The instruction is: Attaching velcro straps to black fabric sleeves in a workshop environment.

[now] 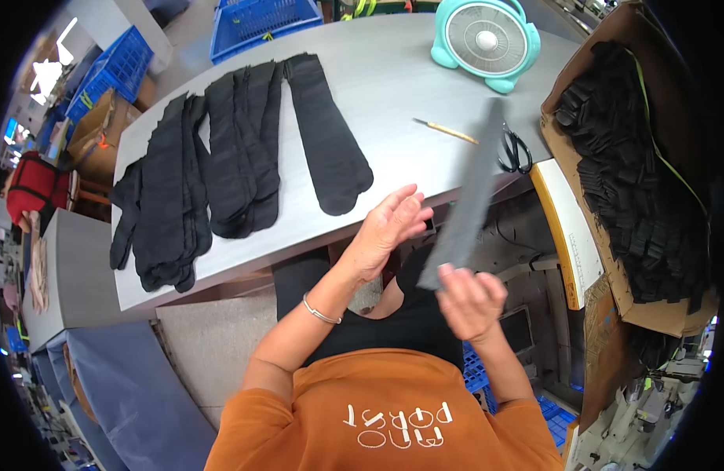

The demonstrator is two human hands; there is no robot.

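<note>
My right hand pinches the lower end of a long dark grey strip, which is blurred and slants up over the table's near edge. To its left my left hand is held up with fingers apart, touching nothing. Several long black fabric pieces with rounded ends lie on the table in overlapping piles, one pile at the left and another beside it. A separate black fabric piece lies nearest my left hand. Beyond the strip are black-handled scissors and a thin tool with a yellowish handle.
A turquoise fan stands at the table's far right. On the right, a cardboard box holds many black folded strips. Blue crates stand beyond the table. A person in red is at the far left.
</note>
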